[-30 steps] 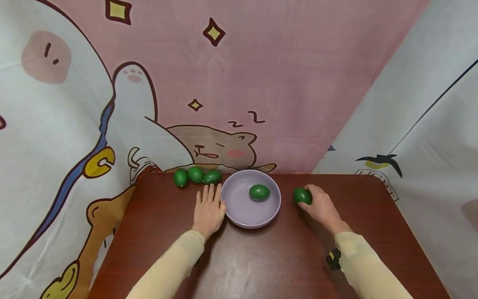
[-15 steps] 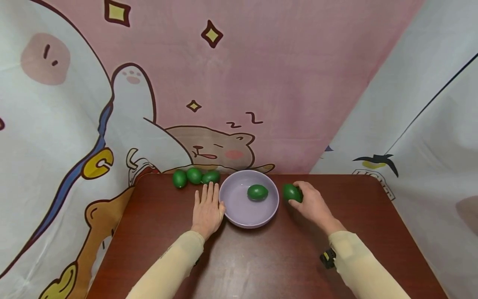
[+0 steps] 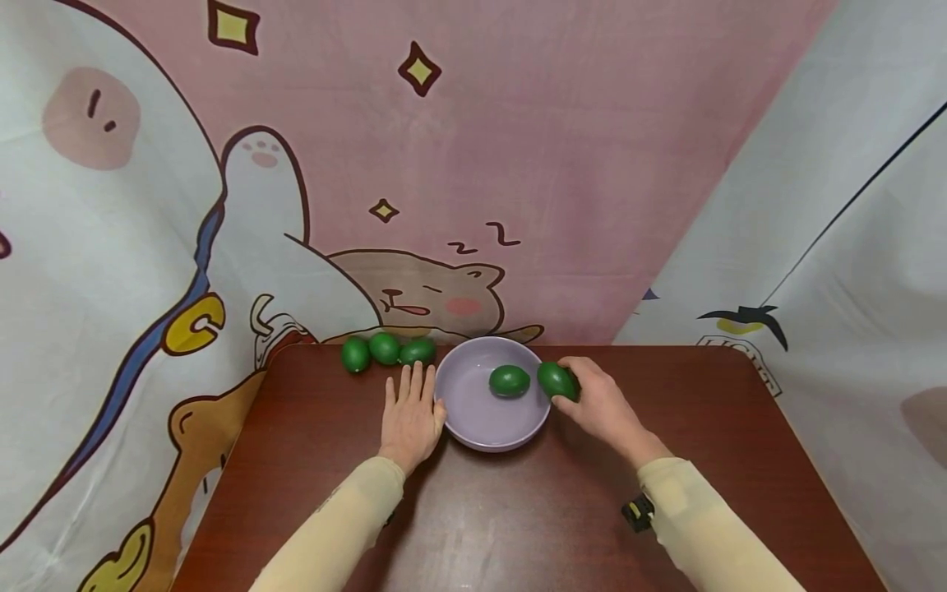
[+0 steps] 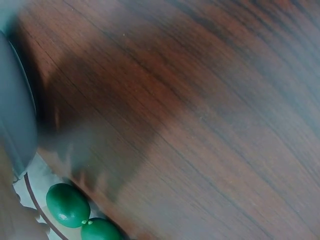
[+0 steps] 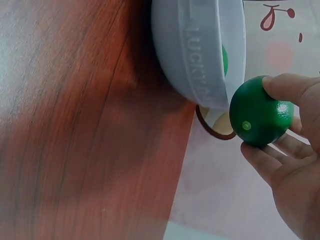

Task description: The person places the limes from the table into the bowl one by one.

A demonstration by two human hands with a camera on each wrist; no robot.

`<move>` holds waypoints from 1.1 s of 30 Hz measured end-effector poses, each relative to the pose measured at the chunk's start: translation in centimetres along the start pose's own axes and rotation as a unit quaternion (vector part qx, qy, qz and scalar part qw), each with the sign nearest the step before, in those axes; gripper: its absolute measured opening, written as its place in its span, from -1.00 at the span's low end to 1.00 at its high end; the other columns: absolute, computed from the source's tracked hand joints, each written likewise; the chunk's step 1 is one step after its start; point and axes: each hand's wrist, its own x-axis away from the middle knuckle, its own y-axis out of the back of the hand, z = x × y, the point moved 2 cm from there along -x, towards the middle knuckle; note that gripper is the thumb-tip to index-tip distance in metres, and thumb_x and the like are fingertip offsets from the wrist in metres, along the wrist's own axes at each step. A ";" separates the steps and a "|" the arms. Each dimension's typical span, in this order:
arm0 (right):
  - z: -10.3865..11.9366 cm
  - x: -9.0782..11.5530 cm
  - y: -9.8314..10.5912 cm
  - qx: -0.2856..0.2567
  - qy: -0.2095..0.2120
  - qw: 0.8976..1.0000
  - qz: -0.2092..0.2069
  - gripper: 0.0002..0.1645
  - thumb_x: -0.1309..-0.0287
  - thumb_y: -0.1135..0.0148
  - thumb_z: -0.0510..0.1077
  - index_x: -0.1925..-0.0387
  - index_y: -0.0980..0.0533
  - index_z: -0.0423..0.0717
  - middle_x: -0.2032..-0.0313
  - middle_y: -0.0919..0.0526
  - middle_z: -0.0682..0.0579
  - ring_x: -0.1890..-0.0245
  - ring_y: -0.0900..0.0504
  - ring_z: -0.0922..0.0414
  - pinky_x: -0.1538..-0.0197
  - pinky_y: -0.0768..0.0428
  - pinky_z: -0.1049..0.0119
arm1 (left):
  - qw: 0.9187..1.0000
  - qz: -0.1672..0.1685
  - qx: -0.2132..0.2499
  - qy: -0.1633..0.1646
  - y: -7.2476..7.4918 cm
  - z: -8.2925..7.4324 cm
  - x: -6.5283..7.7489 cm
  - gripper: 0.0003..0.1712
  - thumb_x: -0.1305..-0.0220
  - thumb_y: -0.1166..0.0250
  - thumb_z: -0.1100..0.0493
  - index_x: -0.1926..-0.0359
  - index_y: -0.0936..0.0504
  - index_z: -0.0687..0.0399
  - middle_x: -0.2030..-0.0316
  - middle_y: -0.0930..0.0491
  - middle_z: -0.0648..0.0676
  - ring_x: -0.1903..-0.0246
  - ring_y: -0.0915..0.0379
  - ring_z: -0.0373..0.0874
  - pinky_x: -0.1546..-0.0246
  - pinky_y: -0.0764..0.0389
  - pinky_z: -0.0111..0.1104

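A pale purple bowl stands near the table's back edge, with one green lime lying in it. My right hand grips another lime between thumb and fingers, at the bowl's right rim. The right wrist view shows this held lime just beside the bowl's wall, which carries raised lettering. Straight-fingered, my left hand is at the bowl's left side, its thumb against or very near the rim. Just beyond its fingertips, three limes lie together in a row.
The dark reddish-brown wooden table ends right behind the bowl and the row of limes. A cartoon-printed cloth hangs behind it and along both sides. A small dark device is on the right wrist.
My right hand has carried its lime leftward, from the table area right of the bowl to the bowl's rim. The left hand, the bowl and the other limes stay in place.
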 end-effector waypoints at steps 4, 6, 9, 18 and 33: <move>0.6 -0.1 -0.3 -0.003 0.016 1.000 -0.002 -0.37 -0.08 -0.55 -0.21 -0.17 -0.50 -0.21 -0.16 -0.57 -0.20 -0.02 -0.63 -0.14 -0.08 -0.64 -0.11 | 1.000 0.000 0.003 -0.001 0.1 0.0 0.1 -0.25 -0.57 0.20 -0.10 -0.63 -0.08 0.11 -0.59 -0.08 0.24 -0.59 0.06 0.19 -0.54 0.07 0.16; 0.8 -0.2 -0.5 -0.004 0.025 1.000 -0.006 -0.37 -0.06 -0.56 -0.23 -0.16 -0.51 -0.20 -0.14 -0.58 -0.19 -0.01 -0.63 -0.13 -0.07 -0.64 -0.10 | 1.000 -0.002 0.006 -0.001 0.1 0.0 0.1 -0.26 -0.57 0.20 -0.10 -0.63 -0.09 0.11 -0.59 -0.10 0.24 -0.58 0.04 0.20 -0.54 0.06 0.16; 1.1 -0.3 -0.7 -0.007 0.037 0.999 -0.008 -0.37 -0.05 -0.56 -0.25 -0.16 -0.51 -0.21 -0.13 -0.59 -0.18 0.00 -0.63 -0.13 -0.06 -0.63 -0.10 | 1.000 0.000 0.005 -0.002 0.1 0.1 0.0 -0.25 -0.57 0.21 -0.11 -0.63 -0.09 0.10 -0.59 -0.10 0.24 -0.58 0.05 0.20 -0.54 0.07 0.16; 1.7 -0.6 -1.4 -0.010 0.044 0.999 0.010 -0.33 -0.05 -0.56 -0.25 -0.21 -0.50 -0.24 -0.16 -0.57 -0.18 -0.03 -0.62 -0.12 -0.11 -0.62 -0.09 | 1.000 -0.004 0.008 -0.003 0.0 0.2 0.0 -0.25 -0.55 0.19 -0.11 -0.62 -0.11 0.11 -0.58 -0.11 0.25 -0.58 0.03 0.21 -0.53 0.04 0.17; 2.4 -0.9 -3.1 0.002 0.051 0.998 0.036 -0.32 -0.08 -0.55 -0.25 -0.23 -0.49 -0.22 -0.13 -0.57 -0.15 0.03 -0.64 -0.07 -0.05 -0.65 -0.05 | 1.000 0.010 0.004 0.000 0.4 0.0 0.0 -0.25 -0.57 0.18 -0.11 -0.63 -0.08 0.09 -0.59 -0.09 0.25 -0.59 0.06 0.20 -0.54 0.04 0.16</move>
